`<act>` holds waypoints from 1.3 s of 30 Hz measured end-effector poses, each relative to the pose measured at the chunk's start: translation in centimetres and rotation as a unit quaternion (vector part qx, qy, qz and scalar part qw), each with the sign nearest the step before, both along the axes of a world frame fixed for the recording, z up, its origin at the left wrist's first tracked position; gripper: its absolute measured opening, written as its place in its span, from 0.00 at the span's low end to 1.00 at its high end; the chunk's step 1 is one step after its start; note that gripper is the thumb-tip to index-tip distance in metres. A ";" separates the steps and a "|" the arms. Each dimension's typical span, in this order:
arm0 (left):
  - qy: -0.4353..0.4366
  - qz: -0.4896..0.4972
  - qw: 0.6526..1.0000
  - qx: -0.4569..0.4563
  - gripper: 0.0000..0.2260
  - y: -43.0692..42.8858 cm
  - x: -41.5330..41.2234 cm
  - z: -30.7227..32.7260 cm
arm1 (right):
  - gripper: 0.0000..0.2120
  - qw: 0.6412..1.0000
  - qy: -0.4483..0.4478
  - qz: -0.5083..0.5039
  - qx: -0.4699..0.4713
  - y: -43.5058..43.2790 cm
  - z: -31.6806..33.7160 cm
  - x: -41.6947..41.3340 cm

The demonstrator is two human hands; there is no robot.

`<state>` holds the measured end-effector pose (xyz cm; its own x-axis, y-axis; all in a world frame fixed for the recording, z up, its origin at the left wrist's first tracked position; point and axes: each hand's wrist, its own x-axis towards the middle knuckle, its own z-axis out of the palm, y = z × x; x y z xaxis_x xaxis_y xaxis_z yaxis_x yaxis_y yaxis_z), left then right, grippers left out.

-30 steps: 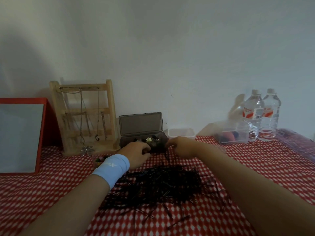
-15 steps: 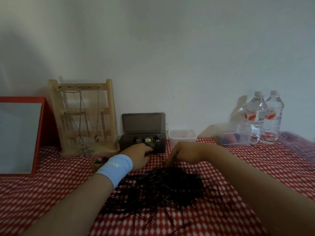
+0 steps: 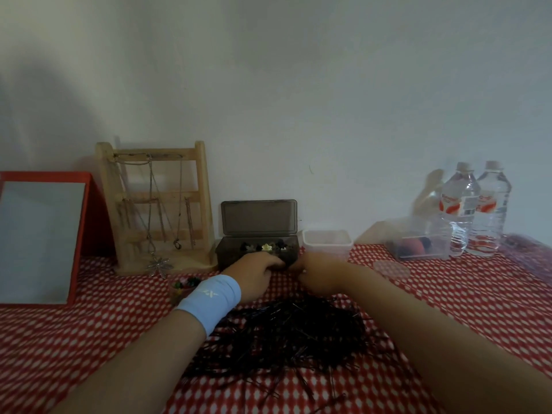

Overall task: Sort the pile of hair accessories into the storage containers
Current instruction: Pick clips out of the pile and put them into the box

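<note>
Red tablecloth (image 3: 448, 294), hairpin pile (image 3: 292, 333) partly hidden

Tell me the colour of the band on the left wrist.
The wristband is light blue, seen in the head view.

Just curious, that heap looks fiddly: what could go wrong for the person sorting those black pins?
The black hairpins lie tangled, with strays toward the near edge, so lifting a few might drag others off the red cloth. The left hand and right hand work close in front of the open dark box, which a nudge could shift. Both forearms pass over the heap's edges and might scatter it.
</note>
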<state>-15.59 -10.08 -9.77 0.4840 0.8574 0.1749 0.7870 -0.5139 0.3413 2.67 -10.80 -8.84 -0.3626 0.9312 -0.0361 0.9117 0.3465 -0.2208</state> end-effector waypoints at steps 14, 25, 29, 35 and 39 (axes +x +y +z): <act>0.087 -0.052 0.994 -0.046 0.15 -0.8 1.5 0.0 | 0.18 0.997 0.079 0.020 0.012 -1.7 2.9 4.4; 0.188 -0.117 0.968 -0.118 0.44 -7.0 5.8 1.6 | 0.45 0.973 -0.141 -0.092 -0.155 -9.9 4.9 8.8; 0.250 -0.147 0.953 -0.084 0.52 -9.9 6.0 1.4 | 0.50 0.958 -0.160 -0.126 -0.200 -12.1 4.1 8.8; 0.189 -0.155 0.969 -0.029 0.42 -11.3 4.6 1.2 | 0.28 0.974 -0.045 -0.104 -0.197 -12.6 3.7 6.7; 0.159 -0.124 0.979 0.024 0.31 -11.3 2.9 1.2 | 0.25 0.985 -0.023 -0.076 -0.156 -12.1 3.8 5.2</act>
